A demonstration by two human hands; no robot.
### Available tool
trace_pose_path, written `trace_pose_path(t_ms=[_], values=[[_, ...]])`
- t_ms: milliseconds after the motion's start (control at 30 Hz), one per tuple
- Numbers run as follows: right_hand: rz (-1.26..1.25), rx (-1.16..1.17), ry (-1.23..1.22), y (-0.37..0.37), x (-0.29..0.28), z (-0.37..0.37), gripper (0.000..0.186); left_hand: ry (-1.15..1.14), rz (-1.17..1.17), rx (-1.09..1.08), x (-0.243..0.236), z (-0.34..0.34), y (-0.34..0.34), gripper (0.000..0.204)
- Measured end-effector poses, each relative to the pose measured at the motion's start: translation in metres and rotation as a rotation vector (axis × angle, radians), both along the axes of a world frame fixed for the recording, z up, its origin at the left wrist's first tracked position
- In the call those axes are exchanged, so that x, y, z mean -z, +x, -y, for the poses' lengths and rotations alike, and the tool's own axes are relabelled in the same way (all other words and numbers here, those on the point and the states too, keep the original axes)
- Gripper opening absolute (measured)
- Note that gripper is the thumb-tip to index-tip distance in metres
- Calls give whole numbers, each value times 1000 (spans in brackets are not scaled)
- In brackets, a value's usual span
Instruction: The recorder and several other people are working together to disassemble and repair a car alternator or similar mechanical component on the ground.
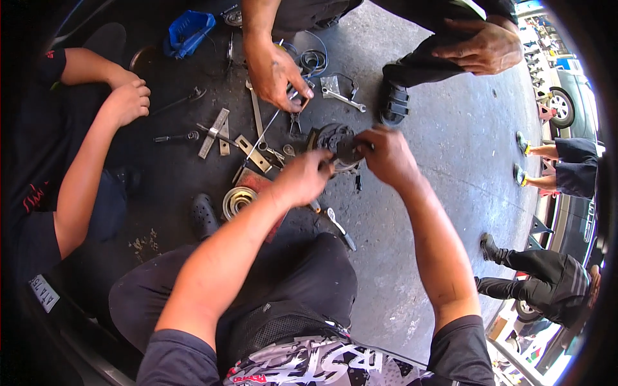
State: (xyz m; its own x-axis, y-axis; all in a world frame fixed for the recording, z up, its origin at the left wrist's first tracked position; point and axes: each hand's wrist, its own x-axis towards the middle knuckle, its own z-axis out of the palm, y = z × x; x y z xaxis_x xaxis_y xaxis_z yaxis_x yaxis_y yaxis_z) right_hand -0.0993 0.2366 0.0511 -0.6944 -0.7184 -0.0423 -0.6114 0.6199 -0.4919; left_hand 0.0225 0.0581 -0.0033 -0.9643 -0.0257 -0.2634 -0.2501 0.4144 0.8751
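My right hand (pixel 388 156) pinches a dark flat metal part (pixel 348 152) in curled fingers. My left hand (pixel 302 179) is closed at the part's left side; its fingertips are partly hidden. Just beyond and beneath, a round dark metal assembly (pixel 333 134) sits on the floor, partly covered by the part and my hands. Close to my left forearm lies a gold-coloured grooved pulley (pixel 237 202) on a worn red block (pixel 259 184). A ratchet (pixel 337 226) rests on the floor between my forearms.
Opposite, a co-worker's hand (pixel 273 74) holds a thin screwdriver-like rod. Another person's arms (pixel 122 106) are at left. Beyond my left hand lie metal bars (pixel 215 133) and a wrench (pixel 253 110). A combination wrench (pixel 346 99) and a blue container (pixel 188 32) are farther off.
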Motion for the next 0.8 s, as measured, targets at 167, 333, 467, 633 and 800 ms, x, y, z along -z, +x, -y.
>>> trace_pose_path(t_ms=[167,333,467,633,800], values=[[-32,-64,43,-32,-2,13,15,-77,-32,338,-10,44,-53,31],[55,-57,195,-33,4,17,15,-61,253,451,-12,54,-79,31],[69,-39,310,-37,18,20,18,-19,338,447,-7,48,-89,28],[34,40,305,-37,33,16,18,-65,328,478,1,48,-93,26],[49,19,265,-35,41,18,18,-36,325,474,8,54,-92,25]])
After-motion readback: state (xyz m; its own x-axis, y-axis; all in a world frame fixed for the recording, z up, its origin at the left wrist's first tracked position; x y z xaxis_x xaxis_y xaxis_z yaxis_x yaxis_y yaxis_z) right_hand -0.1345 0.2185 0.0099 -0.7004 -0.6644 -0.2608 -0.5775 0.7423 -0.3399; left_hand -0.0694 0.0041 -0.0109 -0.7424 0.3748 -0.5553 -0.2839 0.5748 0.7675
